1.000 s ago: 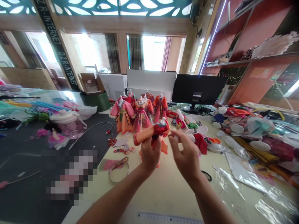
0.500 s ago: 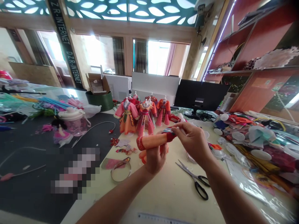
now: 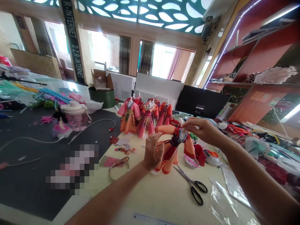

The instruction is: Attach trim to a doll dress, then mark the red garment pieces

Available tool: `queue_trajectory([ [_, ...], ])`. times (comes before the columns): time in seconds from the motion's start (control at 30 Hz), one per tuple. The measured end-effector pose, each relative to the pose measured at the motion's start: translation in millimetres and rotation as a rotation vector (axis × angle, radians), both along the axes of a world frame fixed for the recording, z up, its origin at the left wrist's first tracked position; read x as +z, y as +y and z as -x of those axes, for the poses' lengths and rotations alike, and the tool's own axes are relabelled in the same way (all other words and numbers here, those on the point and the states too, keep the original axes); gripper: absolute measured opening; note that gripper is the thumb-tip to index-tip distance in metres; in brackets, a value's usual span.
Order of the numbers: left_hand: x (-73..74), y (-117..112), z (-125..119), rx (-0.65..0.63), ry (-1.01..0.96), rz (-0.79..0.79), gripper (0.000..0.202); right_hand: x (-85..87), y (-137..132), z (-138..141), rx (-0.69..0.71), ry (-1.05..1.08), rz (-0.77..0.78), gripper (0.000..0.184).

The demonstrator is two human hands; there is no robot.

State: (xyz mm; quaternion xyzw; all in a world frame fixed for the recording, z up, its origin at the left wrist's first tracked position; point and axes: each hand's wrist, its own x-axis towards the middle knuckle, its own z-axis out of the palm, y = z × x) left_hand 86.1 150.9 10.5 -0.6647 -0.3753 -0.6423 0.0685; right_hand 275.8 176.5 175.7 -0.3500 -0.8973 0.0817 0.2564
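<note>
An orange doll dress (image 3: 174, 147) on a small stand rests upright on the pale yellow table (image 3: 164, 197) in front of me. My left hand (image 3: 152, 151) curls around its left sleeve and side. My right hand (image 3: 199, 128) pinches the top of the dress at the neck. A group of finished pink and orange dressed mannequins (image 3: 145, 115) stands just behind. Black-handled scissors (image 3: 193, 186) lie to the right of the dress.
A metal ring with pink fabric (image 3: 117, 164) lies left of my hand. A pink lidded jar (image 3: 75, 115) and a cable sit on the dark mat (image 3: 35, 162). A black monitor (image 3: 201, 101) stands at the back; fabric scraps and white discs (image 3: 253, 143) crowd the right side. A ruler (image 3: 152, 218) lies at the near edge.
The dress was held tilted with a sleeve sticking out; now it stands upright on the table. My right hand moved up to its neck and my left shifted to its side.
</note>
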Motion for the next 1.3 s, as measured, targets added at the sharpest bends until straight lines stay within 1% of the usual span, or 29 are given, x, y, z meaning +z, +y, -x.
queue_trajectory([
  [0.13, 19.6, -4, 6, 0.036, -0.081, -0.070, 0.033, 7.9, 0, 6, 0.013, -0.062, -0.051, 0.021],
  [0.27, 36.6, -6, 16, 0.086, -0.114, -0.122, 0.033, 14.3, -6, 22, 0.011, -0.153, -0.129, 0.018],
  [0.33, 42.2, -6, 19, 0.061, -0.112, -0.100, 0.031, 15.3, -10, 30, 0.001, -0.184, -0.150, 0.018],
  [0.4, 46.0, -6, 21, 0.009, -0.101, -0.057, 0.028, 15.3, -13, 36, -0.008, -0.209, -0.164, 0.019],
  [0.53, 49.6, -7, 21, -0.086, -0.058, 0.035, 0.028, 16.2, -15, 40, -0.013, -0.225, -0.171, 0.020],
  [0.7, 49.6, -7, 22, -0.156, -0.030, 0.147, 0.028, 17.5, -13, 38, 0.007, -0.243, -0.153, 0.019],
  [0.9, 48.1, -6, 23, -0.221, -0.092, 0.293, 0.028, 12.2, -11, 38, -0.008, -0.231, -0.145, 0.017],
  [1.17, 54.0, -6, 31, -0.280, -0.162, 0.373, 0.029, 5.2, -10, 35, 0.019, -0.184, -0.160, 0.018],
  [1.3, 56.4, -6, 34, -0.335, -0.177, 0.397, 0.032, -0.1, -9, 32, 0.008, -0.156, -0.180, 0.019],
])
